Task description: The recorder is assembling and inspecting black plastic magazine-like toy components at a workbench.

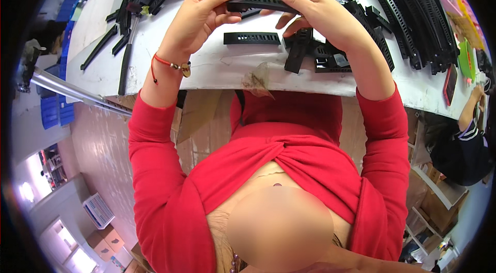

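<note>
Left hand (199, 17) and right hand (315, 12) are both pinching a black slotted strip (261, 4), holding it level above the white surface (217, 64). Another strip (251, 38) is lying just below.

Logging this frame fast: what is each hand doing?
Left hand: closed on the black slotted strip.
Right hand: holding the same strip's other end.
</note>
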Available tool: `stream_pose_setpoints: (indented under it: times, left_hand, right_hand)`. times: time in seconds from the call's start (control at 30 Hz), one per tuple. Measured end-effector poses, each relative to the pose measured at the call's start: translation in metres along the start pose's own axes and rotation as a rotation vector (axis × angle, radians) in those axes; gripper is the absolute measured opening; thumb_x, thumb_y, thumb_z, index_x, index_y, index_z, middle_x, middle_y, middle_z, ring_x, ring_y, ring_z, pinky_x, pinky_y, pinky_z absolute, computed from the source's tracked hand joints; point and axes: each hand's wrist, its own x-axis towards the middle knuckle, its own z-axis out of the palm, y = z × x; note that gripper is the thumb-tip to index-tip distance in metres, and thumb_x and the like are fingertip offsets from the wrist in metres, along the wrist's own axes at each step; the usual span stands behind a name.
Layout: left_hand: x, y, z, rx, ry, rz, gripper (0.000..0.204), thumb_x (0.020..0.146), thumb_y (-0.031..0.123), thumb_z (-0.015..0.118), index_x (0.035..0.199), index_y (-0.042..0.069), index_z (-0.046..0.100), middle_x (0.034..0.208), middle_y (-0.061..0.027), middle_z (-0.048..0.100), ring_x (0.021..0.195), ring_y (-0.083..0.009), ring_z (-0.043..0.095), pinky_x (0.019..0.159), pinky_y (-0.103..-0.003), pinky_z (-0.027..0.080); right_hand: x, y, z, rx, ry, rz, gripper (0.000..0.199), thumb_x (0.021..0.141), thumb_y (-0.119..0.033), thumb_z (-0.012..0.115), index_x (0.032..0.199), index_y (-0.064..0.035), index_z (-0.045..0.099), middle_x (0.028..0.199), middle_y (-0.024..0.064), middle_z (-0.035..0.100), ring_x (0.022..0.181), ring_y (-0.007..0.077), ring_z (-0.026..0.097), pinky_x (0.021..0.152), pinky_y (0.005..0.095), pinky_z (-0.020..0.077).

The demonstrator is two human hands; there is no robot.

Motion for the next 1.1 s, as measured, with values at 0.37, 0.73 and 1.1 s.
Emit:
stream_pose_setpoints:
  times: [0.37,0.73,1.1]
  left_hand:
    - [0.004,0.010,0.011,0.157,-0.011,-0.012,0.029,0.099,0.020,0.070,0.117,-0.002,0.072,0.099,-0.0093,0.073,0.086,-0.0131,0.071,0.074,-0.025,0.061]
    - [-0.040,-0.035,-0.002,1.276,-0.001,0.519,0.037,0.079,0.014,0.084,0.114,0.007,0.075,0.105,-0.0068,0.068,0.102,-0.0249,0.059,0.091,-0.034,0.048]
    - [-0.050,-0.015,0.029,0.864,0.020,0.545,0.037,0.082,-0.001,0.080,0.119,0.005,0.075,0.100,-0.0055,0.069,0.091,-0.0140,0.066,0.079,-0.028,0.053]
  right_hand:
    - [-0.032,-0.003,-0.040,-0.722,0.237,-0.552,0.031,0.098,-0.007,0.066,0.129,-0.0056,0.071,0.100,0.0051,0.070,0.088,0.0100,0.060,0.080,0.0235,0.0471]
    - [-0.098,0.075,-0.108,-0.867,0.664,-0.480,0.035,0.099,-0.012,0.068,0.133,-0.0129,0.070,0.121,0.0078,0.069,0.111,0.0198,0.058,0.100,0.0310,0.0434]
    - [-0.050,0.019,0.011,-0.946,0.377,-0.831,0.035,0.085,-0.022,0.079,0.118,-0.0143,0.075,0.105,0.0040,0.072,0.096,0.0268,0.064,0.086,0.0371,0.0534]
